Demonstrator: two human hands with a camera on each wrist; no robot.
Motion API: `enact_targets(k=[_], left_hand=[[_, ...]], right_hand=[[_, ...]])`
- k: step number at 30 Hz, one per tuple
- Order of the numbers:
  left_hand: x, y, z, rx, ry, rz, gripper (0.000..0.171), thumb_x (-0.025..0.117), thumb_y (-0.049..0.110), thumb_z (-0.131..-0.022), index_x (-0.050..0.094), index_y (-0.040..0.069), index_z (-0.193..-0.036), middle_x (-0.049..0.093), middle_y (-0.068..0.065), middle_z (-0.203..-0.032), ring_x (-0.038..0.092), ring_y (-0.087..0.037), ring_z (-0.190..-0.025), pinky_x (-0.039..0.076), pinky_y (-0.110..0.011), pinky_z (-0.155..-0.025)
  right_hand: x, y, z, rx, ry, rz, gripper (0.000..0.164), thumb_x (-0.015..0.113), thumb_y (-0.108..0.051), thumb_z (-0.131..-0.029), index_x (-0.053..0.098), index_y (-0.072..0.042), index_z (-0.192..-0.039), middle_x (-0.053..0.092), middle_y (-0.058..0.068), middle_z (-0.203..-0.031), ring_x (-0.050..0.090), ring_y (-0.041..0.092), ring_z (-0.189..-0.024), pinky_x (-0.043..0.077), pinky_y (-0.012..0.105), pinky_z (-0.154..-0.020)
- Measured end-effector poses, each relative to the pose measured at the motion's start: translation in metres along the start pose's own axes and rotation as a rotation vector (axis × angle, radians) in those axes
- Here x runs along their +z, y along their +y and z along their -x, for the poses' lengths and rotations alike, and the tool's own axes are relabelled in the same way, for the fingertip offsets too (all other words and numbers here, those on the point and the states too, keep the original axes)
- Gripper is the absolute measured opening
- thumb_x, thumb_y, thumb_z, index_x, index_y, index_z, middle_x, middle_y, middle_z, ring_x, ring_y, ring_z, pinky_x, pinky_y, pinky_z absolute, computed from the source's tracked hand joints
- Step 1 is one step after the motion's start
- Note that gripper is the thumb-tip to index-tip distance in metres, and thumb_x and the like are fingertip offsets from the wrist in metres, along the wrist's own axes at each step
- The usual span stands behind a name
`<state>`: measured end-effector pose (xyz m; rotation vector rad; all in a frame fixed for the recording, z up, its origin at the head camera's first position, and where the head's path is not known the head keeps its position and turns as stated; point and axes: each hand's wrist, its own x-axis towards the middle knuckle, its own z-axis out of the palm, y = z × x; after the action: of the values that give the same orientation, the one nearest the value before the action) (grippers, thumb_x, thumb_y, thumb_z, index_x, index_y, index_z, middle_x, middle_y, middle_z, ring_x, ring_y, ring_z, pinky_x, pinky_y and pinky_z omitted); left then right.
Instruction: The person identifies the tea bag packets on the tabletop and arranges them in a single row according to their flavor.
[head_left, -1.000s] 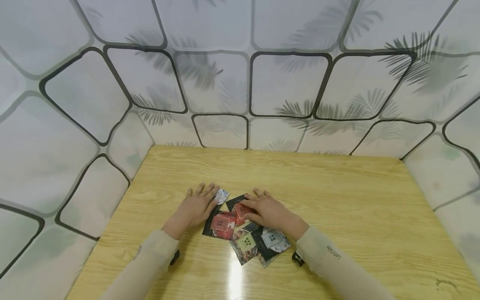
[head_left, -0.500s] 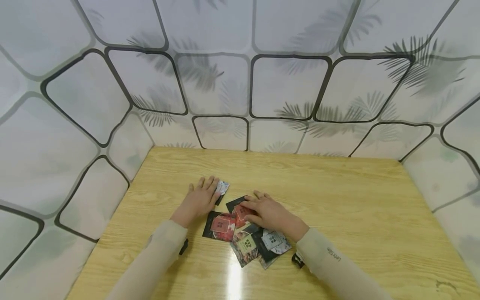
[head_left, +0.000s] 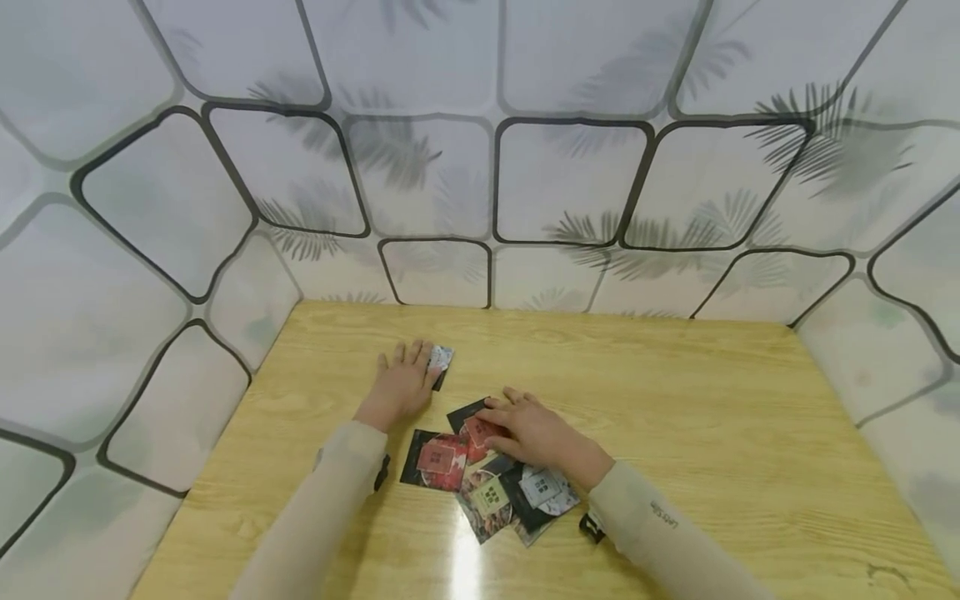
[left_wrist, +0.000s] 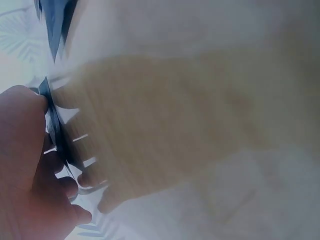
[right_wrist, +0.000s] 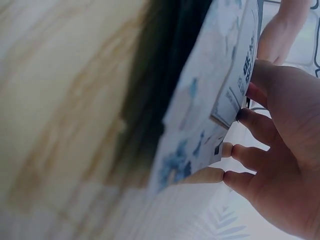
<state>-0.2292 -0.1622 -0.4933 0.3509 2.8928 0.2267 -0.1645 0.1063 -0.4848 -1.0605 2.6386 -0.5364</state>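
Observation:
In the head view my left hand [head_left: 401, 383] lies palm down with fingers extended over a small flat packet [head_left: 441, 358], whose black and blue-white right part shows beside it. In the left wrist view that packet [left_wrist: 59, 132] is a thin dark edge along the thumb. My right hand [head_left: 536, 429] rests on the pile, fingertips over a black packet with a red label [head_left: 480, 432]. Below its wrist lies a black and blue-white packet [head_left: 542, 487], overlapping one with a yellow-green label [head_left: 489, 500]. Another red-labelled packet [head_left: 438, 460] lies at the pile's left.
The pile lies on a wood-grain table [head_left: 712, 433]. A white wall covering [head_left: 570, 183] with dark outlines and leaf prints rises behind and at both sides. Black straps [head_left: 592, 527] show at the wrists, below the light sleeves [head_left: 660, 525].
My left hand has slid forward, away from the body, taking the small packet with it and apart from the pile. The right hand and the other packets stay about where they were.

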Motion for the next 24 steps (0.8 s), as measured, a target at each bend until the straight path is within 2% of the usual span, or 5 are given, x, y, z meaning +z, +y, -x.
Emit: enact_targets(k=[5, 16, 24], left_hand=[[-0.003, -0.006, -0.012, -0.017, 0.012, -0.006, 0.065, 0.024, 0.042, -0.116, 0.015, 0.006, -0.170, 0.014, -0.019, -0.177, 0.010, -0.049, -0.162, 0.010, -0.076, -0.126], [-0.008, -0.010, -0.027, -0.049, 0.004, 0.016, 0.065, 0.024, 0.043, -0.116, 0.015, 0.008, -0.170, 0.013, -0.017, -0.177, 0.007, -0.049, -0.163, 0.006, -0.075, -0.127], [-0.012, -0.013, -0.048, -0.060, 0.019, 0.059, 0.066, 0.024, 0.045, -0.116, 0.013, 0.010, -0.171, 0.011, -0.018, -0.177, 0.005, -0.049, -0.163, 0.003, -0.077, -0.125]], right_hand=[[0.001, 0.001, 0.000, 0.001, 0.002, -0.002, 0.055, 0.061, -0.041, -0.107, 0.055, -0.015, -0.155, 0.048, 0.016, -0.163, 0.029, 0.049, -0.157, 0.027, 0.066, -0.126], [0.002, 0.001, -0.002, 0.002, 0.000, -0.025, 0.056, 0.062, -0.041, -0.107, 0.055, -0.014, -0.155, 0.047, 0.016, -0.164, 0.028, 0.049, -0.158, 0.027, 0.067, -0.126], [0.001, 0.003, 0.000, 0.004, 0.020, -0.021, 0.055, 0.063, -0.040, -0.107, 0.055, -0.014, -0.155, 0.048, 0.017, -0.163, 0.029, 0.049, -0.157, 0.027, 0.067, -0.126]])
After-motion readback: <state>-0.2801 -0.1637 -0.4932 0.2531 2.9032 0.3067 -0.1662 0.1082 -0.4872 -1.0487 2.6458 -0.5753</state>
